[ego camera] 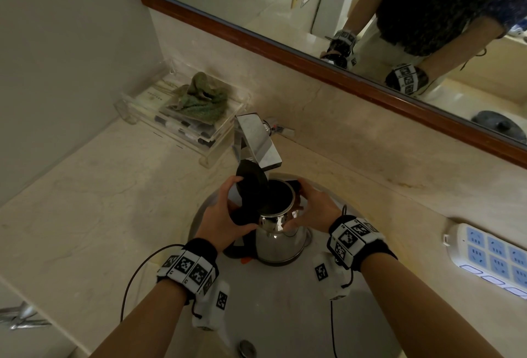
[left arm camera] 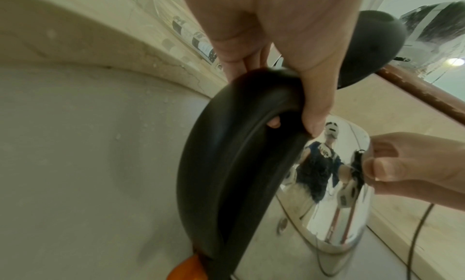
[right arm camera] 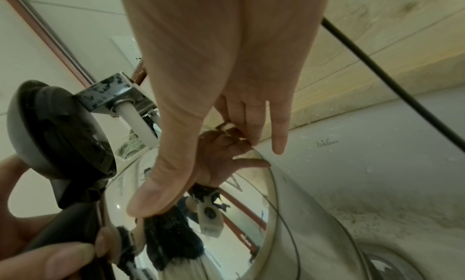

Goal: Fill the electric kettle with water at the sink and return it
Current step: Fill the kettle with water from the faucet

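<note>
A steel electric kettle [ego camera: 278, 240] stands in the white sink [ego camera: 285, 315], its mouth under the square chrome faucet [ego camera: 258, 141]. Its black lid [ego camera: 252, 183] is swung open and upright. My left hand [ego camera: 225, 218] grips the black handle [left arm camera: 226, 165], fingers wrapped round it. My right hand [ego camera: 310, 209] holds the upper body from the right, with the thumb on the shiny wall [right arm camera: 226, 234] and the fingers near the rim. In the right wrist view the lid [right arm camera: 55, 133] sits just beside the faucet [right arm camera: 113, 93]. I cannot tell whether water is running.
A clear tray with a green cloth [ego camera: 199, 95] sits on the counter at the back left. A white power strip [ego camera: 496, 258] lies on the counter to the right. The wood-framed mirror [ego camera: 342, 15] runs along the back wall. The drain [ego camera: 246, 347] is near the sink's front.
</note>
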A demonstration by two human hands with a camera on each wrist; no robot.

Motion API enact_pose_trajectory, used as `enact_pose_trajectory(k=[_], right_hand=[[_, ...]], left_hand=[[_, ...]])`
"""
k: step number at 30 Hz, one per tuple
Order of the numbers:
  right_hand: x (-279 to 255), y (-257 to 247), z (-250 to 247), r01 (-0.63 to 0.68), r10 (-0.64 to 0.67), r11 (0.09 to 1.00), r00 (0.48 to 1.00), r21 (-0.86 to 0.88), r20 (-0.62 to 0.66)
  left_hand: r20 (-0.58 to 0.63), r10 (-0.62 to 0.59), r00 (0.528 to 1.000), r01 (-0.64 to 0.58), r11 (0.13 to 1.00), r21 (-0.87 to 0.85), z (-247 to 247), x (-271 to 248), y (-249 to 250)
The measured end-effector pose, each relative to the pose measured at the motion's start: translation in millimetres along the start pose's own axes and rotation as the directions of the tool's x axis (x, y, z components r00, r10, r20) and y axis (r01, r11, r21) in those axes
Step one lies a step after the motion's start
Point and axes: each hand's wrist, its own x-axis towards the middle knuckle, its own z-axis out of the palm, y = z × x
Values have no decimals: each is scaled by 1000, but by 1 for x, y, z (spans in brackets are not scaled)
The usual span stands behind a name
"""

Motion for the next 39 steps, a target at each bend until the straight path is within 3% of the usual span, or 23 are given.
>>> enact_pose_trajectory(k=[39], right_hand=[[3,4,2,-7,7,1000,1000,0,-2]], left_hand=[[1,-7,1000,7,1000,16,1,1,-2]])
